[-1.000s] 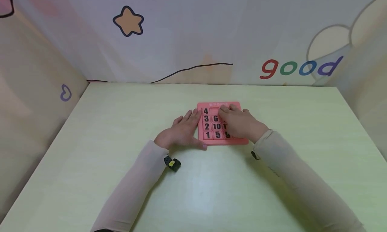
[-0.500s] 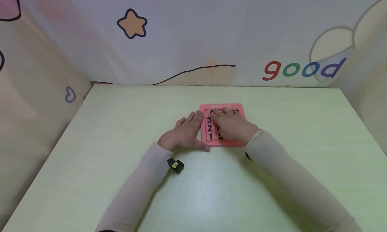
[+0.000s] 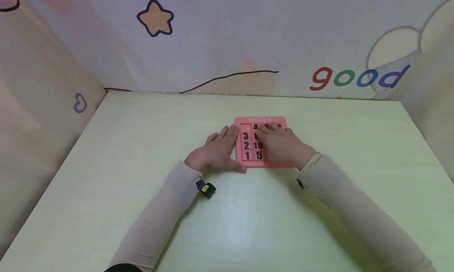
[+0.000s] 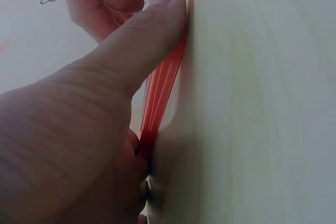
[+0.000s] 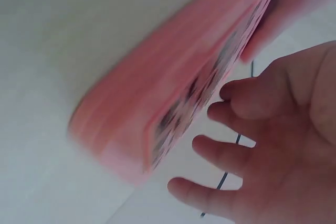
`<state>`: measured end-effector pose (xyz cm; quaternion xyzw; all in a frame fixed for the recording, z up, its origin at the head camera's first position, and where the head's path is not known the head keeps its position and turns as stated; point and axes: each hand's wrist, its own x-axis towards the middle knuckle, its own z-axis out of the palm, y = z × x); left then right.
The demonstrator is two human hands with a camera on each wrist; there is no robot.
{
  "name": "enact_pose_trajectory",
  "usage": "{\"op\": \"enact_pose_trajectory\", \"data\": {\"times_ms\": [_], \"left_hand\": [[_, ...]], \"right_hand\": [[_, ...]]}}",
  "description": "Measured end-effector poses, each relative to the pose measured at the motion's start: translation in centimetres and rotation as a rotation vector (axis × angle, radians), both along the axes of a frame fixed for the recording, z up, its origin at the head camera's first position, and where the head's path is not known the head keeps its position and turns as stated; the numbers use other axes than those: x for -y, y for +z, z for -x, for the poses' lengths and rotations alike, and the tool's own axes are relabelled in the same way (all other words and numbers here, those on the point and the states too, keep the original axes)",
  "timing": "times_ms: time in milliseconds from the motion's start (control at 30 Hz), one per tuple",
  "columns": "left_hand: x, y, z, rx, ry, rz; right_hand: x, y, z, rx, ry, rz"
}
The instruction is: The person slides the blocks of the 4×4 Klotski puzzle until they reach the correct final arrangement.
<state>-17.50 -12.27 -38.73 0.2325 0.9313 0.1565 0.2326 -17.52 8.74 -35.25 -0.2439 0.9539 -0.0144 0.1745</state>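
A pink number slide puzzle (image 3: 260, 120) with black-numbered tiles lies flat on the table. Its top-left slot (image 3: 244, 127) is vacant, and beside that slot is the 4 tile (image 3: 255, 127). My left hand (image 3: 214, 151) lies along the puzzle's left side, fingers straight against that edge and thumb (image 4: 152, 27) at the near edge. Over the right half of the board is my right hand (image 3: 281, 144), its fingertips above the top row, covering several tiles. In the right wrist view its loosely bent fingers (image 5: 223, 153) appear beside the numbered face.
The pale green table (image 3: 227, 224) extends around the puzzle on all sides. Behind it rises a printed backdrop (image 3: 213, 39) with a star and the word "good". A small black device (image 3: 206, 188) sits at the left cuff.
The 4 tile has slid right out of the top-left slot into the second column. My right hand moved left over the board, then back right. My left hand stays at the puzzle's edge.
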Motion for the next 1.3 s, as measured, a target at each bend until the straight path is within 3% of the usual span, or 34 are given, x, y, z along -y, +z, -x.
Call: {"op": "enact_pose_trajectory", "data": {"times_ms": [100, 233, 500, 833, 1067, 1200, 1300], "left_hand": [[0.1, 0.0, 0.0, -0.006, -0.005, 0.011], [0.2, -0.1, 0.0, -0.004, -0.006, 0.006], [0.2, -0.1, 0.2, -0.015, -0.008, 0.016], [0.2, -0.3, 0.0, -0.009, -0.001, -0.004], [0.0, -0.2, 0.0, -0.014, -0.012, 0.009], [0.1, -0.2, 0.1, -0.018, -0.012, 0.019], [0.2, -0.3, 0.0, -0.011, -0.001, -0.001]], "right_hand": [[0.8, -0.1, -0.5, -0.005, 0.069, 0.012], [1.7, -0.1, -1.1, 0.003, 0.094, 0.006], [2.6, 0.3, -0.9, -0.001, 0.078, -0.041], [2.9, 0.4, 0.4, 0.045, -0.012, -0.055], [1.8, 0.4, -1.6, 0.039, 0.058, 0.009], [1.4, 0.8, -3.1, 0.068, 0.128, 0.017], [1.5, 0.9, -3.8, 0.091, 0.136, 0.015]]}}
